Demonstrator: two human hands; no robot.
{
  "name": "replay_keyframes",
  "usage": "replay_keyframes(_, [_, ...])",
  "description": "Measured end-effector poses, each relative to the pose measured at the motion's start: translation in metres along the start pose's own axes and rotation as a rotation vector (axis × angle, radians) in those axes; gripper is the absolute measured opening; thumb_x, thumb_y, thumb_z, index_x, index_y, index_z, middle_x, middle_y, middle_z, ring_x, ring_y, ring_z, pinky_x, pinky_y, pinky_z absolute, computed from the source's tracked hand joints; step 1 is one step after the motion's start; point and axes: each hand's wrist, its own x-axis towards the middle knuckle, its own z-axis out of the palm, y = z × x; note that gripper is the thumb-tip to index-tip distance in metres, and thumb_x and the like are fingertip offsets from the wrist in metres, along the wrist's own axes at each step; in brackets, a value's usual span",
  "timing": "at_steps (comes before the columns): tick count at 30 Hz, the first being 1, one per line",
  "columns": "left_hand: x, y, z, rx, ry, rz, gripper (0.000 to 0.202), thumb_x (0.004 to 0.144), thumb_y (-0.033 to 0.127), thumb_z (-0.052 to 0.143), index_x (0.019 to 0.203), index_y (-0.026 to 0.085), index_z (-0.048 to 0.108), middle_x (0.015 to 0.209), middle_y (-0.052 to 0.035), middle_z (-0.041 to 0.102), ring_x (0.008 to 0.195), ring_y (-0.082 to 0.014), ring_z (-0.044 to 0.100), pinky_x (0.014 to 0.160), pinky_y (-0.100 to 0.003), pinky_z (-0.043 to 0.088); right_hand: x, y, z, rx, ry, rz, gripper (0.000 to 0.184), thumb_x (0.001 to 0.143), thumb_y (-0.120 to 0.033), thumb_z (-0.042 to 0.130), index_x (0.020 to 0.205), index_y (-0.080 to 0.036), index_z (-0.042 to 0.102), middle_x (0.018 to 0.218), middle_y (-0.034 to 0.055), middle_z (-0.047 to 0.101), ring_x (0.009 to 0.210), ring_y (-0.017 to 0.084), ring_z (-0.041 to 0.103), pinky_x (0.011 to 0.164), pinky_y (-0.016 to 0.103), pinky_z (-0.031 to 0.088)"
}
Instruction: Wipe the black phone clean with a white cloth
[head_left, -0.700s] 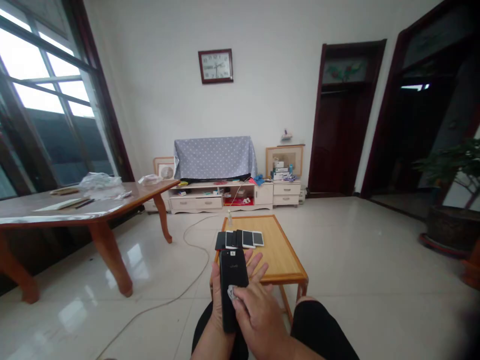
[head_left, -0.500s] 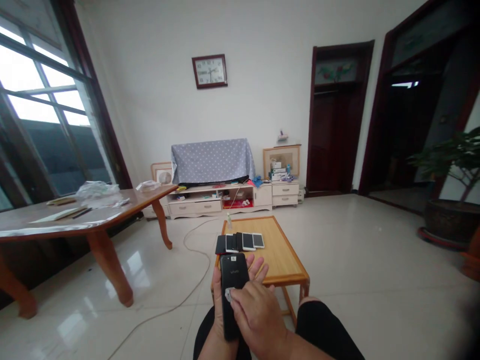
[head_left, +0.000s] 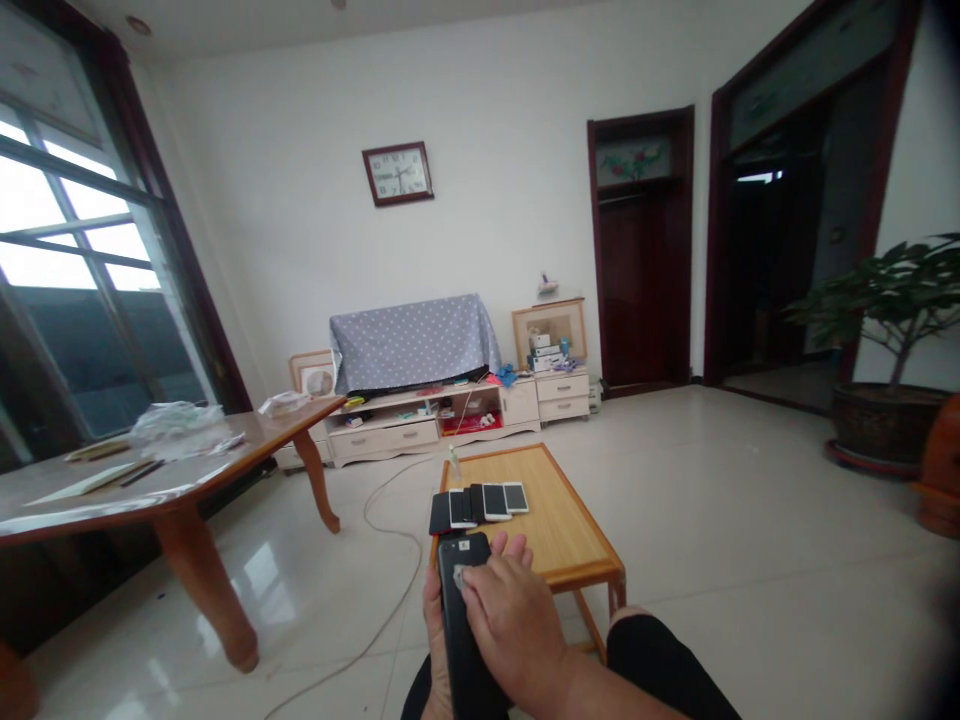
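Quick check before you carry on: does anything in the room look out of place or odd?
Yes: a thin white cable lies loose in curves across the glossy tile floor, left of the low wooden table. It looks odd because it is untidy and unsecured, so it could catch a foot.

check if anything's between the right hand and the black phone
Only a small grey wad, possibly cloth, lies between the right hand and the black phone, pressed against the phone's face under the fingers.

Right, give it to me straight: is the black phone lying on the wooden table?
No, the black phone is held up in the left hand, off the wooden table.
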Motion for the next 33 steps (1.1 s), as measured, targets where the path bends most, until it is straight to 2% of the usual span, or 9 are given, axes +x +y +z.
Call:
replay_keyframes(3, [-0.001, 0.002, -0.002, 0.007, -0.010, 0.010, 0.094, 0.089, 0.080, 0.015, 0.154, 0.015, 0.036, 0.164, -0.0120, 0.031, 0.157, -0.0266, 0.005, 0.126, -0.046, -0.006, -0.002, 0.001, 0.005, -0.004, 0.025, -0.043, 0.018, 0.097, -0.022, 0.048, 0.085, -0.024, 0.061, 0.085, 0.0030, 0.064, 0.084, 0.021, 0.060, 0.081, 0.034, 0.041])
replay_keyframes(7, [-0.002, 0.010, 0.001, 0.036, -0.017, 0.011, 0.094, 0.088, 0.082, 0.011, 0.156, 0.021, 0.030, 0.166, -0.0072, 0.025, 0.157, -0.0273, -0.002, 0.125, -0.053, -0.007, -0.019, -0.003, 0.013, 0.005, 0.017, -0.175, 0.022, 0.098, -0.028, 0.047, 0.082, -0.026, 0.062, 0.076, 0.0014, 0.062, 0.077, 0.022, 0.059, 0.088, 0.038, 0.041])
replay_keyframes(10, [-0.001, 0.009, 0.005, 0.044, -0.005, 0.017, 0.093, 0.089, 0.080, 0.010, 0.155, 0.020, 0.034, 0.166, -0.0084, 0.027, 0.157, -0.0263, -0.001, 0.125, -0.052, -0.010, -0.009, 0.000, 0.006, 0.021, 0.006, -0.095, 0.020, 0.099, -0.024, 0.047, 0.087, -0.025, 0.063, 0.083, 0.0020, 0.065, 0.080, 0.021, 0.060, 0.079, 0.034, 0.040])
replay_keyframes(13, [0.002, 0.006, 0.008, 0.023, 0.010, 0.053, 0.093, 0.090, 0.079, 0.012, 0.152, 0.016, 0.040, 0.165, -0.0099, 0.027, 0.157, -0.0275, 0.002, 0.125, -0.048, -0.013, 0.005, 0.004, -0.003, 0.031, 0.007, -0.017, 0.018, 0.100, -0.022, 0.048, 0.090, -0.024, 0.063, 0.087, 0.0025, 0.066, 0.085, 0.020, 0.060, 0.077, 0.032, 0.039])
replay_keyframes(17, [0.001, 0.006, 0.010, 0.004, 0.024, 0.028, 0.094, 0.089, 0.081, 0.015, 0.154, 0.016, 0.036, 0.165, -0.0112, 0.027, 0.157, -0.0297, 0.005, 0.124, -0.053, -0.011, 0.004, 0.000, -0.006, 0.061, -0.022, -0.091, 0.019, 0.099, -0.022, 0.049, 0.087, -0.024, 0.063, 0.086, 0.0025, 0.065, 0.085, 0.020, 0.061, 0.080, 0.032, 0.040])
replay_keyframes(20, [-0.001, 0.007, 0.010, 0.004, 0.069, 0.030, 0.093, 0.089, 0.081, 0.020, 0.151, 0.015, 0.042, 0.161, -0.0139, 0.036, 0.155, -0.0323, 0.014, 0.126, -0.054, -0.004, 0.006, 0.000, -0.010, 0.055, -0.013, -0.086, 0.019, 0.099, -0.020, 0.048, 0.088, -0.024, 0.064, 0.086, 0.0022, 0.065, 0.087, 0.020, 0.062, 0.082, 0.032, 0.040])
replay_keyframes(24, [-0.002, 0.005, 0.007, -0.012, 0.159, 0.091, 0.076, 0.094, 0.071, 0.028, 0.139, 0.017, 0.058, 0.150, -0.0127, 0.052, 0.150, -0.0319, 0.032, 0.127, -0.051, 0.009, 0.018, 0.001, -0.016, 0.028, 0.009, 0.009, 0.019, 0.099, -0.017, 0.048, 0.089, -0.023, 0.064, 0.091, 0.0033, 0.066, 0.091, 0.020, 0.061, 0.082, 0.031, 0.040])
replay_keyframes(29, [-0.002, 0.004, 0.003, -0.042, 0.177, 0.097, 0.085, 0.088, 0.078, 0.037, 0.137, 0.013, 0.059, 0.144, -0.0165, 0.057, 0.148, -0.0334, 0.035, 0.126, -0.054, 0.012, 0.019, -0.006, -0.012, 0.034, -0.048, -0.067, 0.018, 0.097, -0.019, 0.051, 0.083, -0.024, 0.062, 0.083, 0.0021, 0.064, 0.082, 0.019, 0.060, 0.077, 0.031, 0.039])
replay_keyframes(33, [-0.008, 0.008, 0.006, -0.060, 0.236, 0.182, 0.059, 0.100, 0.058, 0.033, 0.124, 0.019, 0.069, 0.138, -0.0089, 0.065, 0.144, -0.0261, 0.042, 0.127, -0.044, 0.016, 0.027, -0.001, -0.014, -0.005, -0.030, 0.014, 0.017, 0.098, -0.017, 0.051, 0.090, -0.023, 0.065, 0.088, 0.0029, 0.065, 0.088, 0.019, 0.060, 0.078, 0.030, 0.039])
